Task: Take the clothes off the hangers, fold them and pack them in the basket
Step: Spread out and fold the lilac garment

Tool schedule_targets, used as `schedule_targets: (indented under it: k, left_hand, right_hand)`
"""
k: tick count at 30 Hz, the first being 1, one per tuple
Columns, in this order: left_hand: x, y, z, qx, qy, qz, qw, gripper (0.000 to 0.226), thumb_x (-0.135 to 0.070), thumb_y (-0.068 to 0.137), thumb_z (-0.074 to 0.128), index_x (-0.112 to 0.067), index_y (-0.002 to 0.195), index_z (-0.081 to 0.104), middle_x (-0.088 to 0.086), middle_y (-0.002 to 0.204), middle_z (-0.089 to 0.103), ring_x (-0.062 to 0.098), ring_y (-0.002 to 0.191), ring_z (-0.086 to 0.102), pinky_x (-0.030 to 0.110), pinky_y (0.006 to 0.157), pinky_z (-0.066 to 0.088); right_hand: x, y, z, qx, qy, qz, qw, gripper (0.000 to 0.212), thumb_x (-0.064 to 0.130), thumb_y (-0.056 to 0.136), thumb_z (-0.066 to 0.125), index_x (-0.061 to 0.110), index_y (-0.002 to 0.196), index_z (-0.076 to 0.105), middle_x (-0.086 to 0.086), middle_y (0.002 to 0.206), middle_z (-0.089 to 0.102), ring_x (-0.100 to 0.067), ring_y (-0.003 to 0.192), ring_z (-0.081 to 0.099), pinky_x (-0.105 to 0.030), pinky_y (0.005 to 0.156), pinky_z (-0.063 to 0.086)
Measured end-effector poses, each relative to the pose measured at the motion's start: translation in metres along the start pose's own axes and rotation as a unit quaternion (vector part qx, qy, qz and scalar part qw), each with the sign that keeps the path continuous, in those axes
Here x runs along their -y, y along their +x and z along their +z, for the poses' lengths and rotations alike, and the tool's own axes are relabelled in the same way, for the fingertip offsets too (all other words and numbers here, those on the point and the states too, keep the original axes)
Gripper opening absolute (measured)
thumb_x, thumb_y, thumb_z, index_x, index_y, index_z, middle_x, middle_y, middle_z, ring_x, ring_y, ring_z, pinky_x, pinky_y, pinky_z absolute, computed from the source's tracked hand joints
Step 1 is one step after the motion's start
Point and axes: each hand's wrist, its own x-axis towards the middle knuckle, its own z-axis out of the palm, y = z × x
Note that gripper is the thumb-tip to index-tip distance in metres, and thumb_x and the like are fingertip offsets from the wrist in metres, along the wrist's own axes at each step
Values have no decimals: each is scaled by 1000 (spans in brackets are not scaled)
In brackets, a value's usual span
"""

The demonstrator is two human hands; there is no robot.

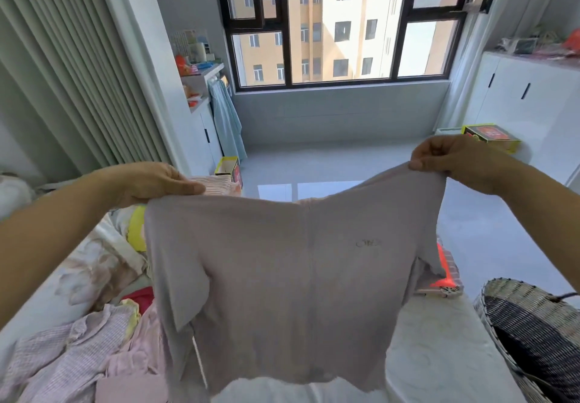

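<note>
While both hands pinch its top edge, left hand (157, 183), right hand (452, 159), shirt (292, 286) spread, basket (533, 340) right.

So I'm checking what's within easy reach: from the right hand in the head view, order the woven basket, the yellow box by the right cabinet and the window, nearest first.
From the right hand:
1. Yellow box, on the floor just behind it.
2. Woven basket, low at the right.
3. Window, on the far wall.
</note>
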Motion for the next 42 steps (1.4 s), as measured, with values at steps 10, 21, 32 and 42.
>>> schedule_targets:
  k: [10, 21, 32, 42]
  left_hand:
    - [-4, 25, 53, -258, -235, 113, 930, 20, -16, 94, 53, -15, 74, 58, -2, 68, 56, 11, 63, 47, 22, 57, 44]
    - [5, 56, 100, -507, -63, 129, 850, 24, -15, 96, 48, 5, 94, 63, 14, 84, 58, 21, 79, 49, 30, 71, 37]
    - [-5, 26, 58, -204, 5, 143, 968, 25, -24, 91, 57, -1, 83, 62, 7, 65, 49, 9, 53, 42, 9, 41, 30]
    - [32, 114, 64, -189, -92, 66, 975, 34, -24, 89, 61, -13, 59, 50, -9, 44, 46, 6, 40, 39, 15, 38, 32]
  right_hand:
    - [-23, 0, -12, 105, -77, 105, 986, 45, 46, 54, 83, 9, 75, 70, -6, 76, 63, -14, 75, 54, -25, 70, 42]
    - [-61, -4, -6, 57, -27, 18, 998, 71, 72, 51, 72, 9, 78, 55, 3, 63, 51, -10, 60, 45, -16, 49, 37]
    - [-56, -11, -47, 39, -55, 55, 996, 71, 76, 18, 77, 27, 68, 70, 4, 66, 67, -7, 57, 56, -14, 52, 45]
    - [-97, 43, 9, -37, 96, 107, 989, 75, 71, 33, 80, 14, 77, 58, 12, 62, 62, -1, 64, 58, -13, 62, 51]
